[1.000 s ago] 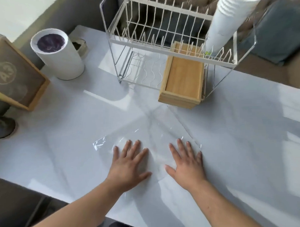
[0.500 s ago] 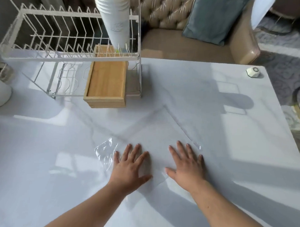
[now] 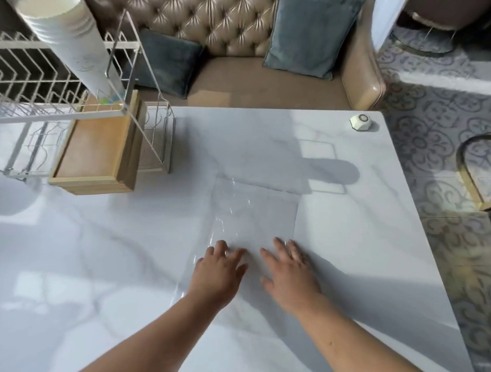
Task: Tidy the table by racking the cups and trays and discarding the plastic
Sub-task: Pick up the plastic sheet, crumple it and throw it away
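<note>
Your left hand (image 3: 218, 273) lies palm down with fingers spread, holding nothing, pressed flat on the near part of the clear plastic sheet (image 3: 256, 213). Your right hand (image 3: 290, 273) does the same just beside it, fingers loose and extended, gripping nothing. That makes two hands on one sheet, which is spread flat on the white marble table (image 3: 102, 260) and reaches away from your fingertips toward the far edge.

Farther out to your left stands one white wire rack (image 3: 40, 81). On its lower level sits a stack of wooden trays (image 3: 98, 152); the exact number in the stack is hard to tell. On its upper tier rests one stack of white cups (image 3: 72, 38), nested mouth up, about five rims showing.

At the far right corner of the table sits one small white hexagonal object (image 3: 361, 122). Beyond the table is a tufted sofa (image 3: 233, 33) with two blue cushions (image 3: 311, 33).
</note>
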### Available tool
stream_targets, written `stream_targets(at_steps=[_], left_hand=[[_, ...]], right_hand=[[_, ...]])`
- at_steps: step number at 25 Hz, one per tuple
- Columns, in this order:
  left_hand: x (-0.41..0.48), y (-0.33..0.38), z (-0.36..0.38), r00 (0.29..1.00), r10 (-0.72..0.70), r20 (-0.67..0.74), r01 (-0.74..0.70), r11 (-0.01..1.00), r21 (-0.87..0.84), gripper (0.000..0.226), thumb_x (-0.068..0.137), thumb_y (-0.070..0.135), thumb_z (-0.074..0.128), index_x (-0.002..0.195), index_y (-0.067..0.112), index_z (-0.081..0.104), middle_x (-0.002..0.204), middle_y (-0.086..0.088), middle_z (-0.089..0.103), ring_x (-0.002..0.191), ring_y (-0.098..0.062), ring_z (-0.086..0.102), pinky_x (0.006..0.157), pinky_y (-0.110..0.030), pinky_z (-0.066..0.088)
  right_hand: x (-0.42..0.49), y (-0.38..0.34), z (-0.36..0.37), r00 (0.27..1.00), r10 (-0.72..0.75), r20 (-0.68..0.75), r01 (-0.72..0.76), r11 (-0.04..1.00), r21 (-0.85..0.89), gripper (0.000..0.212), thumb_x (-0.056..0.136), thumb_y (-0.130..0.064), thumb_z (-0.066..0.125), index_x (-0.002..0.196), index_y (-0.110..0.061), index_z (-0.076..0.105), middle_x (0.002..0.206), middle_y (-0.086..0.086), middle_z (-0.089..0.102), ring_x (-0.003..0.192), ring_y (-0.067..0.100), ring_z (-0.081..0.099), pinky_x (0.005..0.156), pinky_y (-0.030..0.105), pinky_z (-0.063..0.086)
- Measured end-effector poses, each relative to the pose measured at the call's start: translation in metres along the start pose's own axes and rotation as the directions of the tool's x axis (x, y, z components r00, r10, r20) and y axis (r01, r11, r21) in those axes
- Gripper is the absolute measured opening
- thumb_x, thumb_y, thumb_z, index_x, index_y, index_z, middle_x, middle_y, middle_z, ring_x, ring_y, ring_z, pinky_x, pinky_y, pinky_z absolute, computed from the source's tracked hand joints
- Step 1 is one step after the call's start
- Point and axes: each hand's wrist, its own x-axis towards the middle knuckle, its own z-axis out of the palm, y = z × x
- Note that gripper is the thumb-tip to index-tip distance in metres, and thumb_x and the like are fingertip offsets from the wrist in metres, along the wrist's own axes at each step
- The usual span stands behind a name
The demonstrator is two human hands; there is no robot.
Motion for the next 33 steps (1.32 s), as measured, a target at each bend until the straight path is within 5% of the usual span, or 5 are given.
stream_targets(at_steps=[8, 13, 19, 22, 33], left_hand=[[0.006, 0.002, -0.022, 0.897, -0.439, 0.050, 0.440, 0.875, -0.201, 0.110, 0.065, 0.065, 0.089, 0.147, 0.013, 0.039, 0.133, -0.011, 0.046, 0.116, -0.037, 0.055, 0.091, -0.045, 0.052], [0.015, 0.003, -0.020, 0.868, -0.482, 0.124, 0.485, 0.763, -0.429, 0.112, 0.067, 0.045, 0.095, 0.152, 0.012, 0.030, 0.132, -0.013, 0.054, 0.109, -0.039, 0.065, 0.086, -0.041, 0.051], [0.016, -0.026, -0.032, 0.822, -0.508, 0.258, 0.498, 0.421, -0.759, 0.014, 0.095, 0.031, 0.062, 0.099, 0.021, 0.070, 0.089, 0.002, 0.079, 0.070, -0.015, 0.071, 0.067, -0.038, 0.059], [0.014, -0.049, -0.055, 0.875, -0.344, 0.342, 0.439, 0.266, -0.858, 0.016, 0.091, 0.020, 0.069, 0.104, 0.027, 0.073, 0.092, -0.001, 0.082, 0.068, -0.014, 0.069, 0.070, -0.031, 0.052], [0.009, -0.102, -0.126, 0.929, -0.226, 0.294, 0.350, 0.271, -0.897, 0.013, 0.090, 0.031, 0.079, 0.091, 0.018, 0.083, 0.062, 0.015, 0.062, 0.070, -0.019, 0.041, 0.066, -0.033, 0.034]], right_hand=[[-0.003, 0.043, -0.013, 0.954, 0.293, -0.069, -0.289, 0.955, 0.066, 0.093, 0.085, -0.055, 0.069, 0.156, -0.015, 0.026, 0.149, 0.014, 0.042, 0.130, 0.034, 0.049, 0.102, 0.042, 0.044], [0.013, 0.030, -0.019, 0.859, 0.510, 0.048, -0.460, 0.726, 0.512, 0.042, 0.086, -0.017, 0.063, 0.120, -0.009, 0.040, 0.110, 0.013, 0.065, 0.107, 0.037, 0.062, 0.082, 0.037, 0.051], [0.027, 0.045, -0.025, 0.790, 0.540, 0.291, -0.521, 0.342, 0.782, 0.014, 0.084, -0.025, 0.068, 0.092, -0.014, 0.072, 0.060, -0.003, 0.060, 0.058, 0.021, 0.053, 0.059, 0.026, 0.041], [0.021, 0.052, -0.037, 0.780, 0.532, 0.330, -0.437, 0.086, 0.895, 0.012, 0.086, -0.017, 0.071, 0.095, -0.010, 0.076, 0.064, 0.002, 0.048, 0.060, 0.021, 0.039, 0.057, 0.029, 0.035], [-0.044, 0.019, -0.106, 0.828, 0.489, 0.274, -0.250, -0.116, 0.961, 0.008, 0.093, -0.013, 0.070, 0.100, -0.009, 0.072, 0.052, -0.005, 0.042, 0.043, 0.010, 0.033, 0.041, 0.018, 0.023]])
